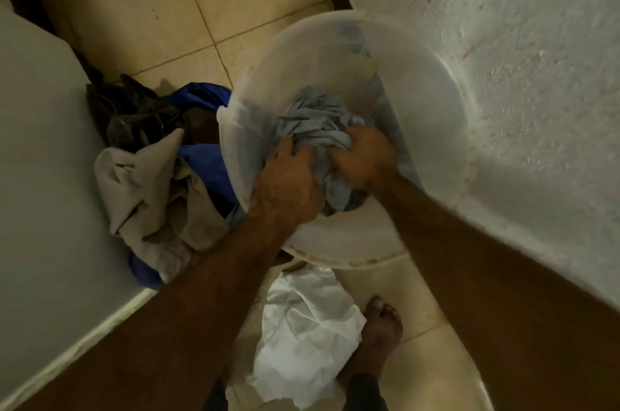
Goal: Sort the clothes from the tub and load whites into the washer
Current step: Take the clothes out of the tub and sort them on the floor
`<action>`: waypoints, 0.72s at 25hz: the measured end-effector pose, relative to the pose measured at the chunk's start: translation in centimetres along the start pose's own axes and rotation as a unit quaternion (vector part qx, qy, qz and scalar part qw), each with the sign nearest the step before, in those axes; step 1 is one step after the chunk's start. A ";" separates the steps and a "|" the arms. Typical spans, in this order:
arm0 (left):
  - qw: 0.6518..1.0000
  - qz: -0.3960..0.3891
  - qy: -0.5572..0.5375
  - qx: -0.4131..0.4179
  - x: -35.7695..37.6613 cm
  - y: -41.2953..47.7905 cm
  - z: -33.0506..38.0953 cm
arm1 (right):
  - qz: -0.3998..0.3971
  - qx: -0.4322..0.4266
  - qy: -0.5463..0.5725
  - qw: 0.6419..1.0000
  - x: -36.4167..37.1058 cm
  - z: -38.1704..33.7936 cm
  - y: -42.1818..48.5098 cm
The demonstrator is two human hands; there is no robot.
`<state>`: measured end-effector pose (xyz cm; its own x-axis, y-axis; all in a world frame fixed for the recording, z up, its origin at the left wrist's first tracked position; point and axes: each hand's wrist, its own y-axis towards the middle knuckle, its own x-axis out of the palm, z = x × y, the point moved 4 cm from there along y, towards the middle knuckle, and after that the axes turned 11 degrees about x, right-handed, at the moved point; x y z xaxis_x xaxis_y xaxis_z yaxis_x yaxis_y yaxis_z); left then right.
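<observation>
Both hands reach down into a round, translucent white plastic tub (369, 261) that stands on the beige tiled floor (201, 7), close against a rough white plastered wall (503, 41). In the tub lies a crumpled pale grey cloth garment (315, 122), bunched towards the near side.

The left hand (288, 182) grips the garment's near left folds. Its fingers are curled down into the cloth, and the tips are buried out of sight. The right hand (362, 158) grips the same garment just beside it, knuckles up and fingers curled, with the tips lost in the folds. A strip of grey cloth runs down between the two hands.

Through the tub's far wall a blurred patch of grey and tan shows. It is too dim to tell whether this is cloth or a label.

Left of the tub, a heap on the floor touches its side: a tan garment (157, 189) on top, a bright blue one (201, 98) under and behind it, and a dark brown one (131, 115) at the back. The heap lies against a white flat-sided box (40, 175) that is cut off by the picture's left edge. Whether it is the washer cannot be told.

Near the tub's front rim a crumpled white garment (308, 333) lies on the tiles, partly hidden by the left forearm. A bare foot (382, 326) stands just beside it.
</observation>
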<state>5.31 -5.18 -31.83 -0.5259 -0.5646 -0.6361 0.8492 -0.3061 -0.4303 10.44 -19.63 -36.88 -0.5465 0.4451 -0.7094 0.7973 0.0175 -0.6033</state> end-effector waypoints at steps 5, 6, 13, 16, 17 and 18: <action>0.997 0.027 0.076 0.019 -1.7 -3.0 3.1 | -0.030 0.081 0.406 0.910 -6.2 -3.4 -8.7; 0.996 0.052 0.071 0.019 -2.1 -3.7 3.9 | -0.063 0.106 0.464 0.877 -6.5 -3.7 -10.0; 0.963 0.211 -0.135 0.099 -8.1 -7.5 9.8 | -0.142 0.057 0.718 0.679 -11.5 -6.8 -16.5; 0.945 0.263 -0.190 0.036 -11.0 -9.6 10.8 | 0.072 0.100 0.582 0.804 -12.5 -6.3 -17.3; 0.930 0.294 -0.221 0.020 -12.2 -10.3 11.1 | 0.166 0.135 0.515 0.830 -12.4 -5.6 -17.5; 0.911 0.326 -0.253 0.006 -13.4 -11.2 11.2 | 0.226 0.167 0.449 0.849 -11.9 -4.6 -17.6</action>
<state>3.42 -2.76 -11.32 0.1781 -0.9092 -0.3764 0.9749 0.2148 -0.0576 4.08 -21.11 -16.12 0.3298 0.8441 -0.4228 0.6753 -0.5239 -0.5192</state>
